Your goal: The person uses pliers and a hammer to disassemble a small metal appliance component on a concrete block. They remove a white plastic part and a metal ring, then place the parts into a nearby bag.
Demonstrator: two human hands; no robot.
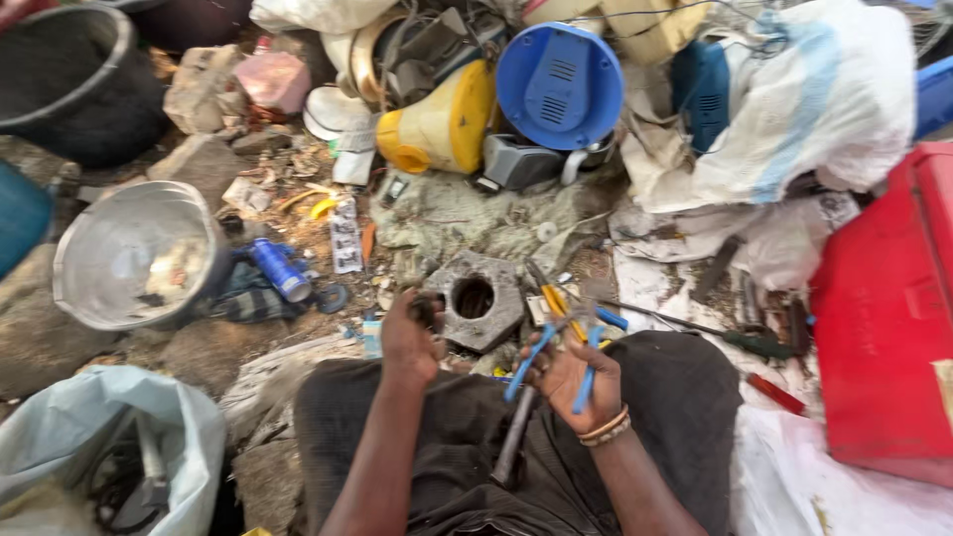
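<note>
The right hand's fingers (pixel 556 369) are wrapped around the blue handles of a pair of pliers (pixel 561 347), while the left hand (pixel 409 337) is curled shut around a small dark piece too blurred to name. Both hands hover above the person's dark-trousered lap, where a grey metal bar (pixel 512 437) lies. Just beyond them, on the littered ground, sits a grey metal block with a round hole (pixel 476 298), with a metal bowl (pixel 139 253) well off to the left.

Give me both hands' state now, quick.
Left hand: closed on a small dark part; what it is cannot be told.
Right hand: closed on blue-handled pliers.
</note>
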